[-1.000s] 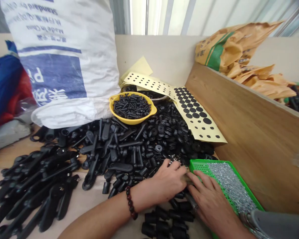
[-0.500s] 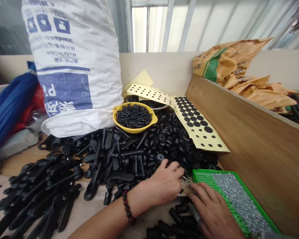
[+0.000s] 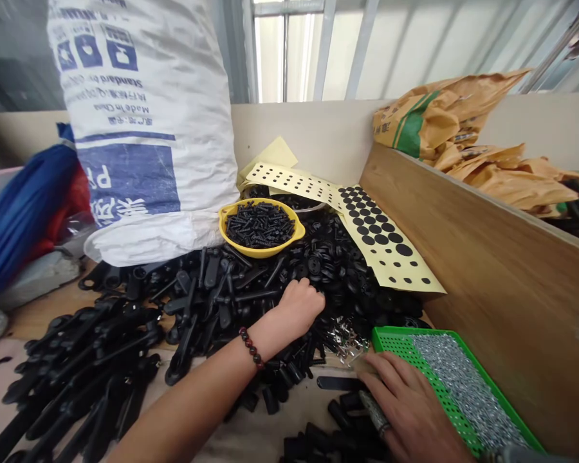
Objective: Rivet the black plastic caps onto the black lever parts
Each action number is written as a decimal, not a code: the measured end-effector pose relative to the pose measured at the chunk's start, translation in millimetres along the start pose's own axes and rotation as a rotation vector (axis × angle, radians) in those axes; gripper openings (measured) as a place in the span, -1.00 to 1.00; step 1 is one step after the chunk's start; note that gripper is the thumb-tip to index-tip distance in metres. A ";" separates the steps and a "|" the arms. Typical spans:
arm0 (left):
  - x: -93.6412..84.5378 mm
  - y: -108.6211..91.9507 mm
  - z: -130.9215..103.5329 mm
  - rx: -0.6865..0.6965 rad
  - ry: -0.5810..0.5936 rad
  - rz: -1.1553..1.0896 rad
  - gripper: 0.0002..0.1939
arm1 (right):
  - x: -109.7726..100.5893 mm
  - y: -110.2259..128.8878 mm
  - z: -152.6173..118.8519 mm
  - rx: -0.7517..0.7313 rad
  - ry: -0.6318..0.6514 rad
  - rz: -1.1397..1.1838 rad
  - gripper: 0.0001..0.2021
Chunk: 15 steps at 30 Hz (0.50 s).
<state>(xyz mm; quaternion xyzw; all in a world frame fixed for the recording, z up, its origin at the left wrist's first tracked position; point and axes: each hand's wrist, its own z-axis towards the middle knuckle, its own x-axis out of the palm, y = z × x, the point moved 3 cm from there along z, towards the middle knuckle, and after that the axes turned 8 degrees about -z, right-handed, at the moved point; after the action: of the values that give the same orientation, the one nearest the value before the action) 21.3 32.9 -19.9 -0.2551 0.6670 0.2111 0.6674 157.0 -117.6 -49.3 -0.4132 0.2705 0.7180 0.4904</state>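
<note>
My left hand (image 3: 300, 310) is over the heap of black round plastic parts (image 3: 335, 254), fingers curled down and closed. Their tips are hidden, so I cannot make out what is in them. Low on the right, my right hand (image 3: 412, 402) is closed around a worn, mottled grey rod-like tool (image 3: 375, 413). Its fingertips are beside a small pile of shiny metal clips (image 3: 345, 337). A flat black strip-shaped part (image 3: 338, 384) lies just left of that hand. Short black cylindrical pieces (image 3: 318, 440) lie below it.
A green perforated tray (image 3: 456, 411) of small metal pieces is at my right, by a wooden divider (image 3: 492, 257). Behind the heap stand a yellow bowl (image 3: 262, 252) of black screw-like pieces and a white sack (image 3: 145, 103). Black lever-shaped parts (image 3: 91, 366) cover the left; dotted sticker sheets (image 3: 383, 260) lie behind.
My left hand has moved left and away from the metal clips to the black round parts, uncovering the clips. My right hand has stayed nearly in place.
</note>
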 end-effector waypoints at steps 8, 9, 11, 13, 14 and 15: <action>8.1 2.0 6.8 -0.033 0.019 -0.049 -0.80 | -0.1 -1.9 -1.0 0.039 0.099 0.024 -0.46; 8.7 2.6 6.6 -0.037 0.013 -0.055 -0.80 | -0.4 -2.2 -0.9 0.037 0.104 0.026 -0.45; 8.9 3.3 6.1 -0.045 0.004 -0.069 -0.79 | -1.0 -2.8 -0.4 0.030 0.105 0.031 -0.44; 7.0 3.3 4.9 -0.049 -0.004 -0.086 -0.80 | -1.0 -3.4 -0.4 0.027 0.105 0.030 -0.43; 5.0 3.0 3.7 -0.048 -0.009 -0.095 -0.80 | -0.5 -3.7 -0.7 0.028 0.108 0.030 -0.44; 2.4 2.5 2.1 -0.047 -0.014 -0.105 -0.81 | 0.2 -4.0 -1.2 0.029 0.112 0.030 -0.45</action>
<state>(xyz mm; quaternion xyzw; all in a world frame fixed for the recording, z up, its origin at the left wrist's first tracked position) 21.5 36.0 -22.4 -0.3039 0.6428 0.1934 0.6761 161.0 -117.0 -50.0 -0.4413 0.3142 0.6971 0.4697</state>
